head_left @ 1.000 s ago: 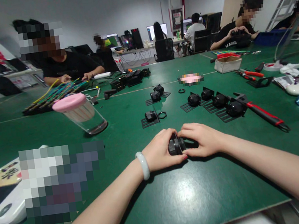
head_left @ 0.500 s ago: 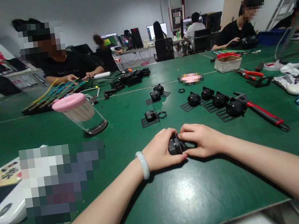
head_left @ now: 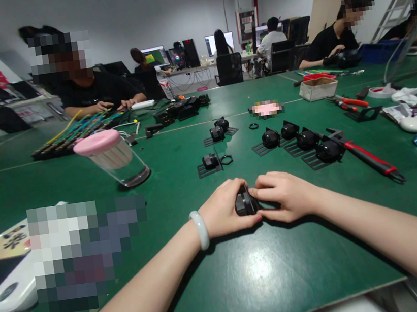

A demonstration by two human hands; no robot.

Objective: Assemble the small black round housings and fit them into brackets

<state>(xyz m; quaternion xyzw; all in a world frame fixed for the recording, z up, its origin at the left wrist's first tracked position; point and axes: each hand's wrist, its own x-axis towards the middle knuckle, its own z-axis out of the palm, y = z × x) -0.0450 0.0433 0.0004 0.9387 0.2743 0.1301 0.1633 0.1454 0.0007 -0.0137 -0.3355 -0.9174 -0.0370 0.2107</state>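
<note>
Between my two hands is a black connector fitting (head_left: 243, 203) with a thin flat plate around it, close above the green table. My left hand (head_left: 225, 207) wraps around its left side, thumb below and fingers on top. From the right, the fingertips of my right hand (head_left: 285, 196) pinch its other end; that end is mostly hidden. Just beyond lie a similar fitting on a slotted bracket (head_left: 209, 162) and a loose black hex nut (head_left: 226, 160). More bracketed black fittings (head_left: 307, 139) stand in a row to the right.
An adjustable wrench (head_left: 372, 159) with red-black handle lies at right, near pliers (head_left: 351, 102) and a small box (head_left: 318, 89). At left are a pink-lidded clear cup (head_left: 116, 158) and a white case (head_left: 14, 284). Co-workers sit across the table (head_left: 210, 288), one beside cables (head_left: 75, 135).
My right hand's fingers have shifted very slightly at the fitting's right end. My left hand and the fitting stay in place.
</note>
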